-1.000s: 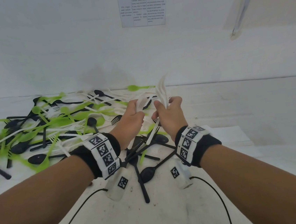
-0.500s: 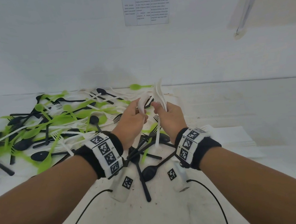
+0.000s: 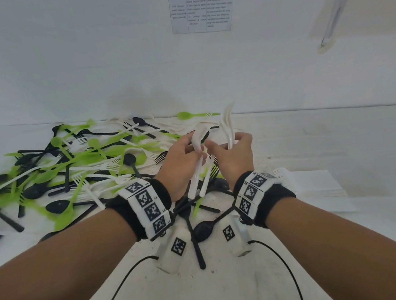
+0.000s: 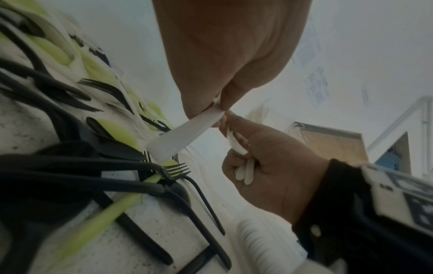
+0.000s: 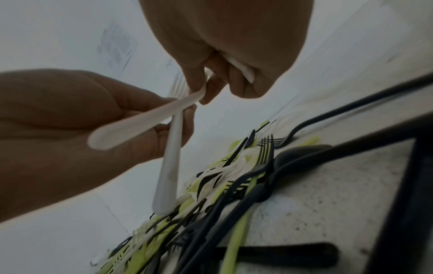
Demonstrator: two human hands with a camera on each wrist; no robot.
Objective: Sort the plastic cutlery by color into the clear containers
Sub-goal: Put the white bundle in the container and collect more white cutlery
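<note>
Change: both hands have drawn slightly closer together than half a second ago, and the white pieces in the left hand now hang lower between the wrists.
Left hand: left hand has its fingers curled round two white utensils, handles pointing down toward 6 o'clock.
Right hand: right hand has its fingers closed on a bundle of white cutlery that stands up toward 12 o'clock; its thumb tip nearly meets the left hand's pieces.
Wrist views: the left hand's white handle and the crossed white handles show close up; whether the right fingers touch them I cannot tell.
Pile: mixed cutlery pile of green, black and white forks and spoons spreads over the tabletop from 9 to 11 o'clock of the hands.
Below the hands: black spoon and black forks lie crossed directly under the wrists at 6 o'clock.
Far edge: green spoon lies alone at 12 o'clock by the wall.
Wall: printed sheet is stuck up at 12 o'clock.
Right side: white stack, possibly paper, lies at 3 o'clock.
Wrists: marker bands with trailing black cables.
</note>
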